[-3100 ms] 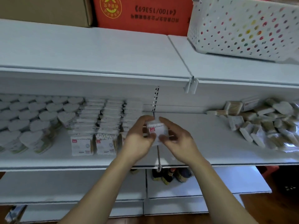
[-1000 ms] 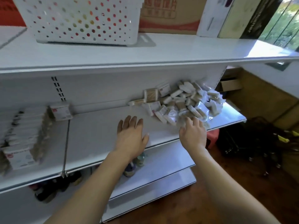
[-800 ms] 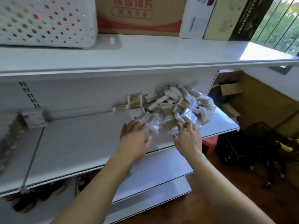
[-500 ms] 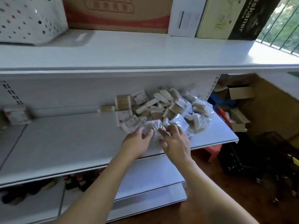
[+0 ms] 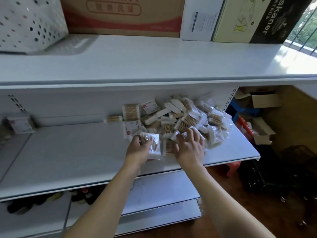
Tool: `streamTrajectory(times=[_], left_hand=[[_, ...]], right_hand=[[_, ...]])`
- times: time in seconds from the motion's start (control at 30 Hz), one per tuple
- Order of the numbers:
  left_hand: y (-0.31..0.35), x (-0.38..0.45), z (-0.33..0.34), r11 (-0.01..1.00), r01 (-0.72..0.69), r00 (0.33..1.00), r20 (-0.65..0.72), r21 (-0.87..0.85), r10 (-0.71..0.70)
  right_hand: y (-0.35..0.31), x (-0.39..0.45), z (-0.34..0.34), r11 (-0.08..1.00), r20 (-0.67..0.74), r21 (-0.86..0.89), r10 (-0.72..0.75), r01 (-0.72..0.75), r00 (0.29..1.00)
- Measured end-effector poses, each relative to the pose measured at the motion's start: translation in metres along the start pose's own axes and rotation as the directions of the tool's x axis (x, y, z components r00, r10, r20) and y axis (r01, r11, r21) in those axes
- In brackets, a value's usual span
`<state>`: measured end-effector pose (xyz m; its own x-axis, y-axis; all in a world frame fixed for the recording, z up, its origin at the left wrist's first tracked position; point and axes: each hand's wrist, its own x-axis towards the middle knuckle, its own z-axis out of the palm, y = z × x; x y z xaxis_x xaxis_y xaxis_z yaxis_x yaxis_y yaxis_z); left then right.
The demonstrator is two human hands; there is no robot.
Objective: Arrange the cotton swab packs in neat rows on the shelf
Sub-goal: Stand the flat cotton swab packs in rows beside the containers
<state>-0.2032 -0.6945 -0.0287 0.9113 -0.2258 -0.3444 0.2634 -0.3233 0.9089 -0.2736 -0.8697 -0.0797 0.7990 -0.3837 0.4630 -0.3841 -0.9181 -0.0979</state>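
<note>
Many cotton swab packs (image 5: 187, 117) lie in a loose heap at the right end of the white middle shelf (image 5: 72, 152), against its back wall. The left hand (image 5: 138, 150) grips one pack (image 5: 152, 143) at the heap's near edge. The right hand (image 5: 189, 146) rests on neighbouring packs, fingers spread and uncurled. One boxed pack (image 5: 19, 121) stands apart at far left. Cardboard cartons (image 5: 123, 14) sit on the shelf above.

Two bare forearms enter from the bottom edge, with no sleeve, cuff or glove visible on either. The left hand (image 5: 138, 149) and right hand (image 5: 189, 148) carry no ring, and neither wrist shows a watch or bracelet. Fingernails on the right hand look short and unpainted; those on the left cannot be made out.
</note>
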Motion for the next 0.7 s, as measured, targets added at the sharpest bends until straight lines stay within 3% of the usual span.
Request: streamTrajectory(times=[0.07,0.17,0.23,0.33,0.43,0.5,0.6,0.7], left_hand=[[0.0,0.004,-0.003,1.0,-0.008,1.0,0.022,0.002,0.008],[0.004,0.007,-0.008,1.0,-0.01,0.999,0.036,0.0,0.01],[0.009,0.007,-0.009,0.99,0.059,0.995,0.084,-0.13,-0.048],[0.015,0.005,-0.01,0.917,0.199,0.956,0.273,-0.346,-0.104],[0.011,0.007,-0.003,0.928,0.161,0.955,0.291,-0.336,-0.06],[0.006,0.009,0.001,0.92,0.141,0.966,0.253,-0.366,-0.048],[0.002,0.008,0.001,0.901,0.162,0.963,0.266,-0.401,-0.055],[0.003,0.006,0.002,0.889,0.187,0.96,0.27,-0.417,-0.075]], right_hand=[[-0.007,0.001,-0.002,1.0,-0.042,0.01,0.01,-0.01,0.999],[-0.018,-0.004,-0.013,0.991,-0.233,0.112,-0.043,0.07,0.971],[-0.03,-0.01,-0.02,0.969,-0.316,0.201,-0.077,0.146,0.946],[-0.048,-0.025,-0.027,0.91,-0.318,0.311,-0.173,0.275,0.932],[-0.047,-0.036,-0.031,0.843,-0.275,0.403,-0.259,0.355,0.926],[-0.033,-0.038,-0.032,0.865,-0.226,0.417,-0.2,0.28,0.953],[-0.004,-0.024,-0.027,0.94,-0.136,0.338,0.086,-0.035,0.987],[0.016,-0.002,-0.024,0.95,0.082,0.227,0.202,-0.215,0.976]])
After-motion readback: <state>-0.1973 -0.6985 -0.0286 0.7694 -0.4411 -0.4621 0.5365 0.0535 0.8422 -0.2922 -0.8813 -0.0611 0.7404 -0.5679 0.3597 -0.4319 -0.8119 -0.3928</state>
